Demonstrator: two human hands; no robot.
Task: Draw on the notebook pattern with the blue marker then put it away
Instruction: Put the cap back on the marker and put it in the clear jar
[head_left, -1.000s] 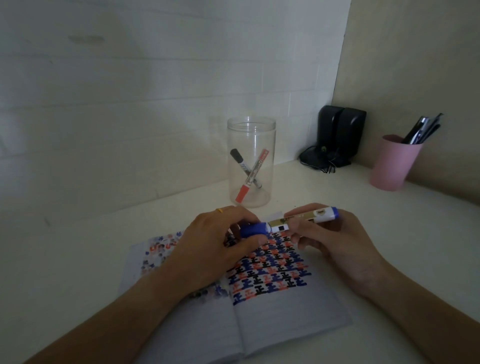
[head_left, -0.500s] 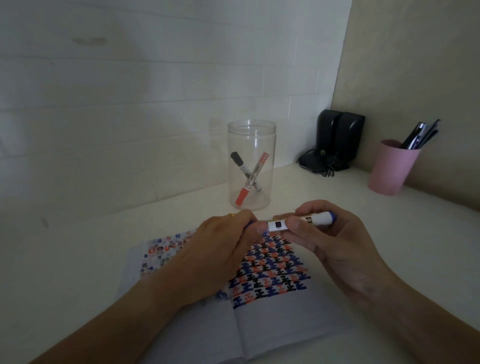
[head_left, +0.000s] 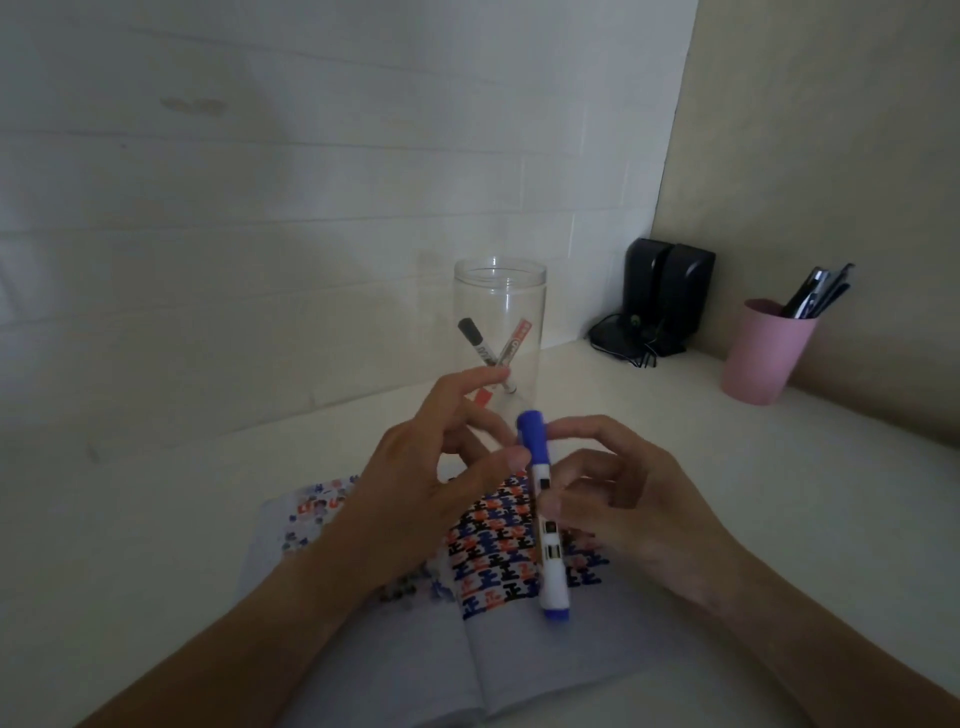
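Observation:
The capped blue marker (head_left: 550, 564) is in my right hand (head_left: 634, 509), pinched between thumb and fingers. It points away from me, blue cap at the far end, blue tail toward me. My left hand (head_left: 426, 493) is beside it with fingers spread; only its thumb tip touches the marker just below the cap. Both hands hover over the open notebook (head_left: 545, 670), whose right page bears a blue, red and black pattern (head_left: 493, 551). Directly behind my hands stands a clear jar (head_left: 501, 296) holding a red marker (head_left: 519, 335) and a black marker (head_left: 475, 338), crossed.
A pink cup (head_left: 763, 353) with several pens stands at the right by the beige wall. Two black speakers (head_left: 667, 296) with a cable sit in the corner. The white desk (head_left: 156, 519) runs up to a white panelled wall behind the jar.
The marker has swung from lying crosswise between both hands to pointing away from me. My left hand has let go of the cap end and spread its fingers; the right hand keeps hold.

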